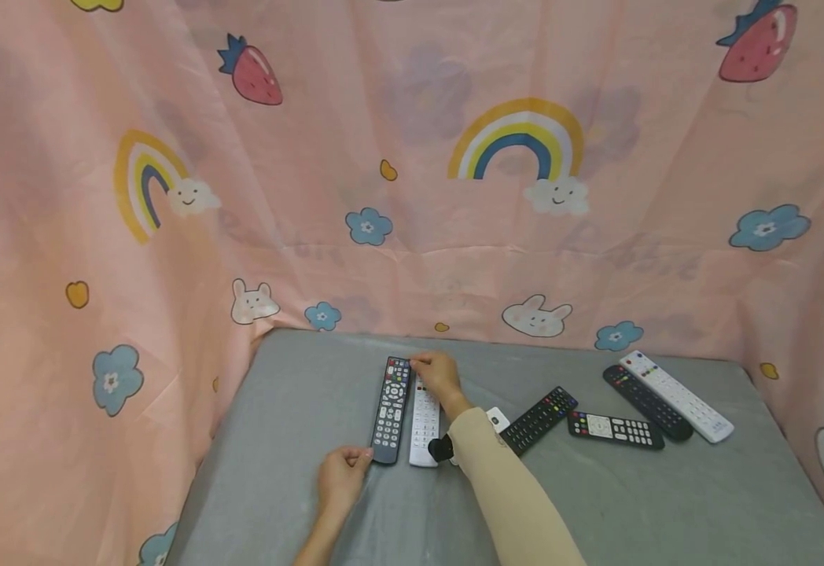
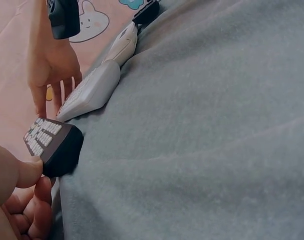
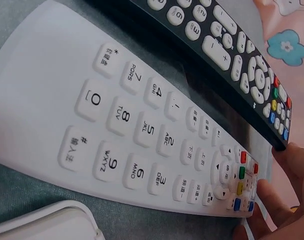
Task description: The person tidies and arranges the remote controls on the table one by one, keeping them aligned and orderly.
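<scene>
A dark remote control (image 1: 391,413) with light buttons lies lengthwise on the grey cloth. My left hand (image 1: 341,475) pinches its near end, thumb above and fingers below in the left wrist view, where the remote's near end looks slightly raised. At the far end, fingertips of my right hand (image 1: 442,379) hold the corner; the exact grip is partly hidden. Just to the right lies a white remote control (image 1: 424,424), roughly parallel to the dark one. Its far end is partly covered by the right hand, whose other fingers hang beside it in the right wrist view (image 3: 269,202).
Right of the forearm lie a partly hidden white remote (image 1: 497,419), a black remote (image 1: 539,420), and a shorter black remote (image 1: 616,430). Farther right, another black remote (image 1: 645,402) rests beside a long white remote (image 1: 681,397). A pink printed curtain (image 1: 398,283) encloses the table.
</scene>
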The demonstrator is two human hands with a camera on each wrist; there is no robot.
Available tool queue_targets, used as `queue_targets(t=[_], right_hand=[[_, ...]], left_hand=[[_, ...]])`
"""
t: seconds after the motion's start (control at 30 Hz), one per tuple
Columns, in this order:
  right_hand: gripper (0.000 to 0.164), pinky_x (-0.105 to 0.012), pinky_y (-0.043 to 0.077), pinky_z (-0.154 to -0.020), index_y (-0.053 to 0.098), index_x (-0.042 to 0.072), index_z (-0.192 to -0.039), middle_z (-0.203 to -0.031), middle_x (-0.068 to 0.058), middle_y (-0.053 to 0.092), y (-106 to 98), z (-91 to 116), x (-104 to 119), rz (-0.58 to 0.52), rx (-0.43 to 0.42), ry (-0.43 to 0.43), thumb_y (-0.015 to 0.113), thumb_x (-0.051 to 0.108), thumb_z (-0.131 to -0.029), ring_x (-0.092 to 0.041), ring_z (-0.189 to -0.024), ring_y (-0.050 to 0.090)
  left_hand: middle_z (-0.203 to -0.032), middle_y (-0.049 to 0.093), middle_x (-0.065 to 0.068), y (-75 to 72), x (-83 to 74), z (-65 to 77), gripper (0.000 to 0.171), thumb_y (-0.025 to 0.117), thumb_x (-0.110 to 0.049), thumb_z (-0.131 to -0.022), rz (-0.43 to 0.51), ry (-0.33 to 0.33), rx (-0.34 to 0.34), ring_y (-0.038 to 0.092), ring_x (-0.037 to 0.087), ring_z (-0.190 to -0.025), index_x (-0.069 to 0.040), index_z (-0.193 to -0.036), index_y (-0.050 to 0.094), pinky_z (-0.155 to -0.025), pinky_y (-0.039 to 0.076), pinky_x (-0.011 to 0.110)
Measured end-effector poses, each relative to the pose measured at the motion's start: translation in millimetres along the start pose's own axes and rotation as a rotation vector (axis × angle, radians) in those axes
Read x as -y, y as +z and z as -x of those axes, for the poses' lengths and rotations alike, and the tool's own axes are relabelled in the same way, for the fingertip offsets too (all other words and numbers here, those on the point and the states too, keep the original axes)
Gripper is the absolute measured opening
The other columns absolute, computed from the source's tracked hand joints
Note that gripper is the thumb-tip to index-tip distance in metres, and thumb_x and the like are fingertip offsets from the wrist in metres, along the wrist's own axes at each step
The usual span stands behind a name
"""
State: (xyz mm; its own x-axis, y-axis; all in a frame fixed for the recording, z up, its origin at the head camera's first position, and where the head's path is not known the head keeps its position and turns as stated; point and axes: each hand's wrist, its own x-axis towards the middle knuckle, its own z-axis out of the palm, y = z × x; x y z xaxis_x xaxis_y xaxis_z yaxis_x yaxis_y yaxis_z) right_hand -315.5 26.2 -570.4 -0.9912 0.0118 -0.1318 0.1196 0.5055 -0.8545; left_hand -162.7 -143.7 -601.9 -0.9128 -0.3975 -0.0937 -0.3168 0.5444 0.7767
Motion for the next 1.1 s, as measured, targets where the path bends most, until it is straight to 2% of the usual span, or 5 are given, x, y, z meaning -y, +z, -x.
queue_targets(t=[0.17,0.4,0.53,0.87,1.1], right_hand=[[0.026,-0.048,0.042,-0.110,0.074,0.012,-0.114,-0.126,-0.011,0.070,1.6,-0.8,-1.4,0.049,-0.005,-0.015,0.060,0.027,-0.098,-0.031,-0.126,0.058],[0.027,-0.056,0.032,-0.111,0.073,0.018,-0.118,-0.134,-0.009,0.065,5.5,-2.9,-1.2,0.148,0.016,0.000,0.057,0.029,-0.099,-0.038,-0.129,0.049],[0.028,-0.057,0.030,-0.112,0.073,0.017,-0.119,-0.137,-0.010,0.061,8.1,-3.3,-2.3,0.177,0.013,-0.001,0.056,0.027,-0.099,-0.039,-0.132,0.046],[0.029,-0.056,0.036,-0.106,0.071,0.013,-0.121,-0.138,-0.012,0.056,11.4,0.0,-6.2,0.257,-0.005,-0.056,0.057,0.023,-0.098,-0.037,-0.129,0.046],[0.029,-0.055,0.037,-0.103,0.071,0.014,-0.122,-0.138,-0.012,0.056,12.4,1.1,-9.7,0.287,-0.013,-0.098,0.057,0.023,-0.098,-0.037,-0.127,0.046]], left_hand=[[-0.063,0.063,0.001,0.7,-0.8,1.4,0.018,0.076,-0.021,-0.085,-0.010,0.006,0.008,0.047,0.010,-0.055,-0.004,-0.080,0.075,-0.052,0.037,0.024],[-0.063,0.063,0.000,2.1,-1.5,0.9,0.018,0.076,-0.023,-0.085,-0.016,0.012,0.010,0.047,0.009,-0.055,-0.006,-0.079,0.075,-0.052,0.037,0.023],[-0.062,0.063,0.000,2.2,-2.5,1.3,0.018,0.076,-0.022,-0.085,-0.025,0.016,0.009,0.047,0.009,-0.055,-0.006,-0.079,0.075,-0.053,0.036,0.024],[-0.061,0.062,-0.001,2.3,-3.9,4.4,0.017,0.077,-0.022,-0.084,-0.049,0.056,-0.003,0.045,0.009,-0.054,-0.006,-0.077,0.075,-0.052,0.035,0.024],[-0.060,0.061,-0.002,2.8,-2.9,5.2,0.018,0.076,-0.023,-0.084,-0.060,0.058,0.004,0.045,0.009,-0.053,-0.006,-0.077,0.075,-0.053,0.035,0.025]])
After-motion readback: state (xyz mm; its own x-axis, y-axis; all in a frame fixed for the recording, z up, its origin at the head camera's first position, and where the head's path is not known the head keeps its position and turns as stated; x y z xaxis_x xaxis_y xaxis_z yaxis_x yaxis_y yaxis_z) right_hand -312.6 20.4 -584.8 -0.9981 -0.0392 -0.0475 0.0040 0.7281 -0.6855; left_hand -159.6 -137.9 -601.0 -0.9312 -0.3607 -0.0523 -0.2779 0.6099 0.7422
